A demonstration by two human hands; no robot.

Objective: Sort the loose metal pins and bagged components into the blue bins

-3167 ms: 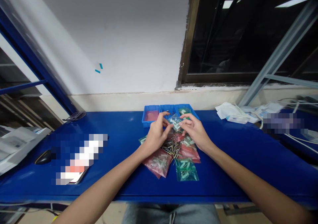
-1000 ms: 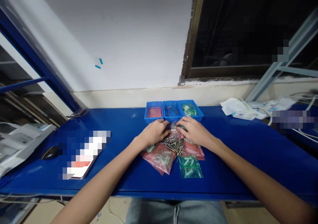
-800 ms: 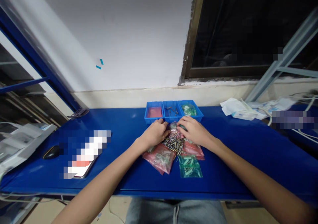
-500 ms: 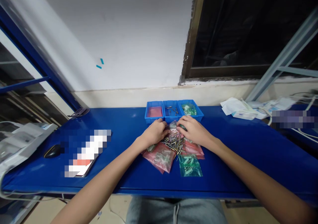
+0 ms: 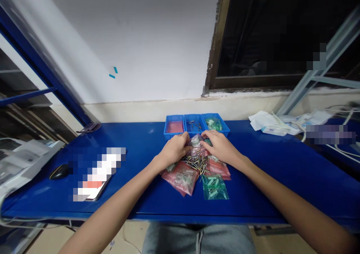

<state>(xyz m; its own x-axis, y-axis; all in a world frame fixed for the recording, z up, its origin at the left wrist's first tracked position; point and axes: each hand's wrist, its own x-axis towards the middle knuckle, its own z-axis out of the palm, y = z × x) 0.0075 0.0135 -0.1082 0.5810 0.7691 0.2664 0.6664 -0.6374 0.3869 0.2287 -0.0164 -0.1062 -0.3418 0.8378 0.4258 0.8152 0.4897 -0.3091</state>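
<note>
My left hand (image 5: pixel 176 149) is closed, its thumb and fingers pinching the left edge of a small clear pinkish plastic bag (image 5: pixel 196 140) that holds small pale parts. On the other side of that bag, my right hand (image 5: pixel 219 145) has its fingers curled around the right edge. Just below both hands lies a heap of thin metal pins (image 5: pixel 199 162), silver and brass coloured. Pink plastic bags (image 5: pixel 182 177) with pale parts inside spread out at the left of the heap, and another pink bag (image 5: pixel 218 168) lies at its right. Nearest me is a green bag (image 5: pixel 215 187) of pale pieces.
Three joined blue bins stand behind my hands: the left bin (image 5: pixel 166 135) has pink bags, the middle bin (image 5: pixel 194 134) some metal pins, the right bin (image 5: pixel 227 131) green bags. A black mouse (image 5: pixel 59 171) and a blurred-out flat object lie left; white wrappings (image 5: pixel 270 122) sit right.
My hands have shifted slightly around the small bag, so more of it shows between my fingers. The heap of pins and the surrounding bags look almost the same.
</note>
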